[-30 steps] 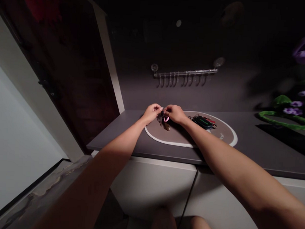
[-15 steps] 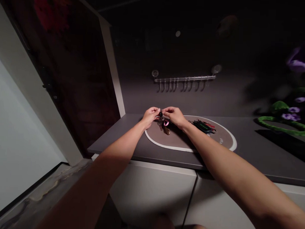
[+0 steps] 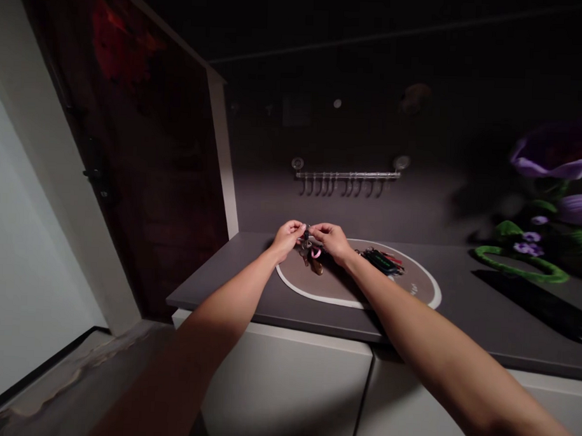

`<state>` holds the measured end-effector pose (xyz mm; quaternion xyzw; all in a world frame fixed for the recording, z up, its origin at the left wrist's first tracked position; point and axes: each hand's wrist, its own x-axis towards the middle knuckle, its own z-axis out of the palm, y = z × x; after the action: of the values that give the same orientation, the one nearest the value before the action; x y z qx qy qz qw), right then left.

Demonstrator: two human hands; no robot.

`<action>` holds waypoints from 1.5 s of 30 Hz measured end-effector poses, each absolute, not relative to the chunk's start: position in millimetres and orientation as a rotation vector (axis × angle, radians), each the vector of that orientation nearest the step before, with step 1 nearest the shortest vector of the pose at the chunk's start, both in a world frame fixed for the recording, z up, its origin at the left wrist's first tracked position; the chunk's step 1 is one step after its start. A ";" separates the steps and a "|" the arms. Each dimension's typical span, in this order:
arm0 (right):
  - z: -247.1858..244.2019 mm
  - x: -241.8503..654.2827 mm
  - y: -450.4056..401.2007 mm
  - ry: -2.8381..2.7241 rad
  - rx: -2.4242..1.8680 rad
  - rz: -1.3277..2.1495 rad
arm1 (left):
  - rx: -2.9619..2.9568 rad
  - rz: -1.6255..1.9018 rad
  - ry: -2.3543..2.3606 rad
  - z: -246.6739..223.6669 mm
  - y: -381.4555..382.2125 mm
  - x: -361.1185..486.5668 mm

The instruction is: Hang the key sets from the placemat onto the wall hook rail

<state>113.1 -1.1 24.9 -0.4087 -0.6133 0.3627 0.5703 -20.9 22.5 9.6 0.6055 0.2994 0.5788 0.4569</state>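
Observation:
A bunch of keys with a pink ring and a brown tag hangs between my two hands, over an oval brown mat with a white rim. My left hand pinches the top of the bunch from the left. From the right, my right hand pinches it too, fingertips almost touching the left ones. The exact part each hand grips is small and dark. Right of my right hand, a dark pouch with keys and red items lies on the mat.
A clear rail with several hooks is fixed to the dark wall above the mat. On the right of the counter are purple flowers, a green ring and a long black object. A dark door stands at left.
The head view has tilted up, so the hands, mat and rail sit lower in the picture. Both hands keep their pinch on the key bunch.

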 end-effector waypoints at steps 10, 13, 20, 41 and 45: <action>44.5 104.4 2.9 -1.208 -0.870 1.001 | 1.951 1.584 1.336 8.4 24.1 -32.2; 63.1 102.5 10.9 -1.145 -0.838 1.021 | 2.050 1.544 1.457 7.4 24.0 -34.3; 106.8 87.8 35.0 -1.071 -0.785 1.087 | 2.111 1.467 1.565 7.7 23.7 -33.2; 113.4 64.5 62.8 -0.812 -0.874 1.178 | 2.211 1.406 1.623 9.0 23.8 -31.3; 109.2 64.0 64.7 -0.838 -0.898 1.169 | 2.218 1.378 1.642 9.3 23.8 -31.4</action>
<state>64.0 64.7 109.2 -0.3971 -0.3705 0.5168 0.6618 -31.4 23.8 9.3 0.7188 0.5321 0.4465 0.0283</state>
